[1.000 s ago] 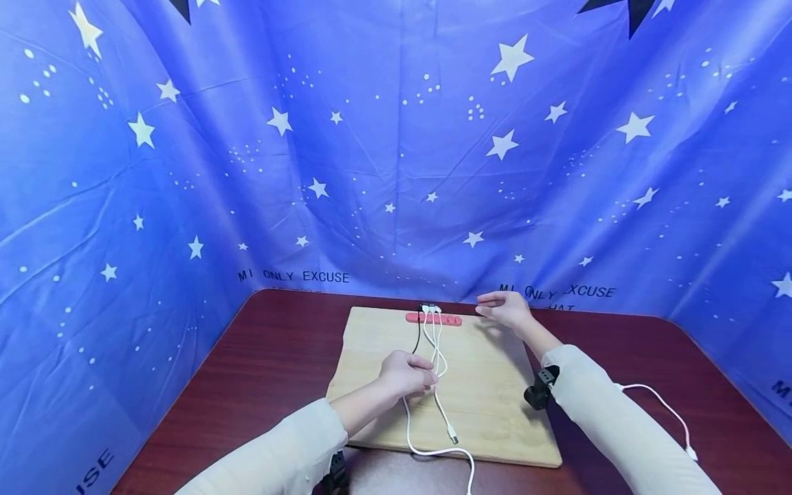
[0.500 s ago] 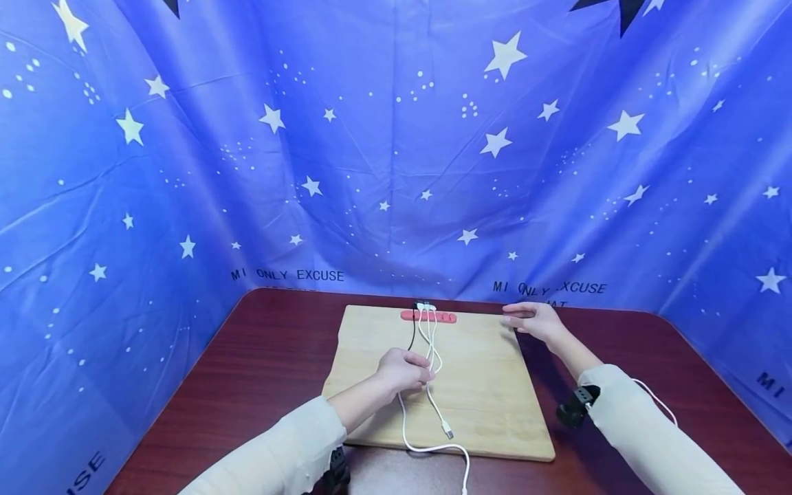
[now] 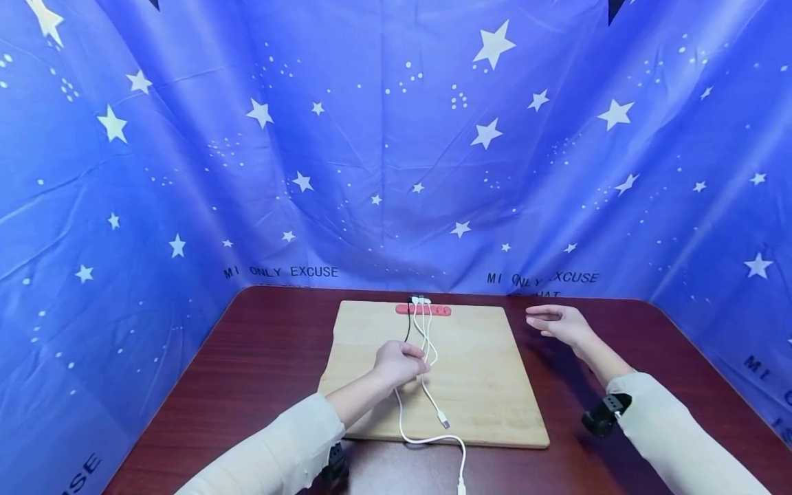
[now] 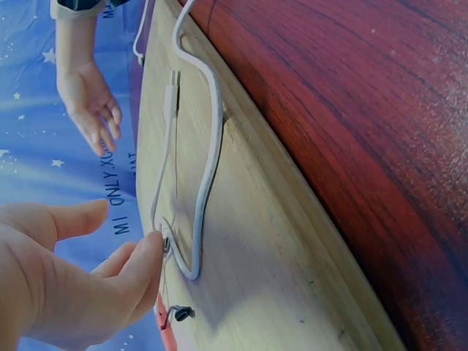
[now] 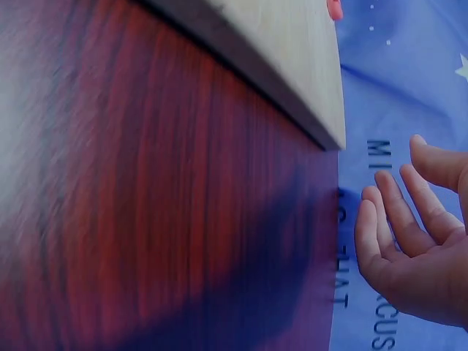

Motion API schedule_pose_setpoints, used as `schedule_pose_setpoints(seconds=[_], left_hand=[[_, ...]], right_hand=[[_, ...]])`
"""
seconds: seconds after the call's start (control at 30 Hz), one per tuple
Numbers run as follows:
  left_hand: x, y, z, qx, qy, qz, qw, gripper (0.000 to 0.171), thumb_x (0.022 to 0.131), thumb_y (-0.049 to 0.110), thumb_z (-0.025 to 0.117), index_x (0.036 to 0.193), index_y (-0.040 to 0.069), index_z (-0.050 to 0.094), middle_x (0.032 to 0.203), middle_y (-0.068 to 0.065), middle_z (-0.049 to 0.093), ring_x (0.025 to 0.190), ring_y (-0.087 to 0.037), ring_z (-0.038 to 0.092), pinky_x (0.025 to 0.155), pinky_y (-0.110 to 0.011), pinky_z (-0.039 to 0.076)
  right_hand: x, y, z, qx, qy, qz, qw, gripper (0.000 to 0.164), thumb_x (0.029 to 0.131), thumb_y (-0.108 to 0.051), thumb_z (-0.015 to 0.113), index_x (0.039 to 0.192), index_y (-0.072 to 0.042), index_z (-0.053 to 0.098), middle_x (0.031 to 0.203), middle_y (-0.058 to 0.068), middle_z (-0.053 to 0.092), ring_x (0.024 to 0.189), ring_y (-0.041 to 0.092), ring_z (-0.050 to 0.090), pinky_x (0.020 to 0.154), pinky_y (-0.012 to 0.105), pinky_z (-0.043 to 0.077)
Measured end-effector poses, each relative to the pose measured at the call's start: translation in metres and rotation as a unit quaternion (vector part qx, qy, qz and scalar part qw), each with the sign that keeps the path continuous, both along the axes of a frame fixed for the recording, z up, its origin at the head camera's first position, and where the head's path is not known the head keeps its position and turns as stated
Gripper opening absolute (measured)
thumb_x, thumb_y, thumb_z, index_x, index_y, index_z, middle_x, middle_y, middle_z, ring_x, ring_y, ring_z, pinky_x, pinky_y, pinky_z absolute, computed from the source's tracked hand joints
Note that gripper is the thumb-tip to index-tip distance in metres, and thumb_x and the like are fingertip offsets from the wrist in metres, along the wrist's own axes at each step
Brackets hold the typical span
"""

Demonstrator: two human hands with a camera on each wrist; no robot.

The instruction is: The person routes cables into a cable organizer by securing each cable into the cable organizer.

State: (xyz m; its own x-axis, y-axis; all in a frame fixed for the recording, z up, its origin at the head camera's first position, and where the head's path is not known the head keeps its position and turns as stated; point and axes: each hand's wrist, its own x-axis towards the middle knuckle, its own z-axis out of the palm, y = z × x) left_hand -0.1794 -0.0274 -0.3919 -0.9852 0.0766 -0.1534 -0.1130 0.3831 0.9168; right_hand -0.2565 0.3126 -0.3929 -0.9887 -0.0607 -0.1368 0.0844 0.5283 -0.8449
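My left hand [image 3: 399, 363] hovers low over the wooden board, its fingertips at the white cables. In the left wrist view its thumb stands apart from its nearly straight fingers [image 4: 142, 267]; whether they touch a cable I cannot tell. A USB plug [image 3: 443, 419] ends one white cable on the board. Another white cable [image 4: 208, 157] bends over the board's front edge. At the back, a red cable holder [image 3: 441, 311] carries several white cables and a black cable [image 3: 408, 330]. My right hand [image 3: 559, 323] is raised right of the board, fingers loosely extended, holding nothing.
The light wooden board [image 3: 489, 371] lies on a dark red-brown table [image 3: 247, 357]. Behind and at both sides hangs a blue curtain [image 3: 383, 137] with white stars. Each sleeve has a black camera [image 3: 606, 414] at the wrist.
My right hand has moved rightward, from over the board's back right corner to beyond its edge. The left hand stays by the cables. The head view has shifted slightly.
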Motion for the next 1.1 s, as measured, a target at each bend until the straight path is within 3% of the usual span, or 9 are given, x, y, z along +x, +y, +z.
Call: schedule_pose_setpoints(seconds=[0.27,0.5,0.73,0.9,1.1], left_hand=[[-0.008,0.005,0.005,-0.032,0.006,0.002,0.9995,0.023,0.074,0.006,0.077,0.095,0.0,0.071,0.084,-0.009,0.074,0.071,-0.011,0.065,0.072,-0.024,0.054],[-0.013,0.012,0.005,-0.032,0.018,-0.007,0.9993,0.028,0.074,0.006,0.077,0.101,0.0,0.07,0.092,-0.011,0.073,0.083,-0.018,0.067,0.081,-0.029,0.057],[-0.015,0.022,0.002,-0.024,0.012,-0.055,0.9981,0.036,0.079,0.009,0.074,0.111,-0.003,0.065,0.109,-0.017,0.069,0.1,-0.027,0.065,0.093,-0.038,0.055],[-0.017,0.031,-0.002,-0.02,0.005,-0.081,0.9965,0.038,0.08,0.011,0.074,0.114,-0.002,0.064,0.114,-0.017,0.068,0.103,-0.028,0.064,0.093,-0.038,0.054],[-0.02,0.042,-0.004,-0.009,0.005,-0.102,0.9947,0.04,0.08,0.013,0.074,0.117,0.001,0.064,0.118,-0.014,0.068,0.104,-0.025,0.065,0.093,-0.035,0.055]], right_hand=[[0.015,0.027,0.003,-0.004,-0.007,-0.012,1.0,0.061,0.091,-0.029,0.067,0.135,0.008,0.047,0.098,-0.021,0.069,0.082,-0.015,0.06,0.087,0.032,0.059],[0.028,0.047,-0.001,0.008,-0.01,-0.024,1.0,0.062,0.09,-0.029,0.067,0.134,0.01,0.048,0.096,-0.023,0.068,0.08,-0.012,0.062,0.081,0.025,0.06],[0.039,0.066,-0.003,0.052,0.005,-0.036,0.998,0.059,0.09,-0.03,0.067,0.131,0.011,0.051,0.098,-0.017,0.07,0.078,-0.014,0.06,0.077,0.023,0.06],[0.044,0.077,-0.004,0.085,0.012,-0.043,0.995,0.055,0.09,-0.03,0.067,0.128,0.009,0.054,0.09,-0.017,0.073,0.077,-0.018,0.056,0.07,0.011,0.052],[0.051,0.084,-0.008,0.137,0.042,-0.029,0.989,0.049,0.089,-0.024,0.067,0.124,0.009,0.058,0.101,0.013,0.075,0.077,-0.02,0.052,0.066,0.01,0.049]])
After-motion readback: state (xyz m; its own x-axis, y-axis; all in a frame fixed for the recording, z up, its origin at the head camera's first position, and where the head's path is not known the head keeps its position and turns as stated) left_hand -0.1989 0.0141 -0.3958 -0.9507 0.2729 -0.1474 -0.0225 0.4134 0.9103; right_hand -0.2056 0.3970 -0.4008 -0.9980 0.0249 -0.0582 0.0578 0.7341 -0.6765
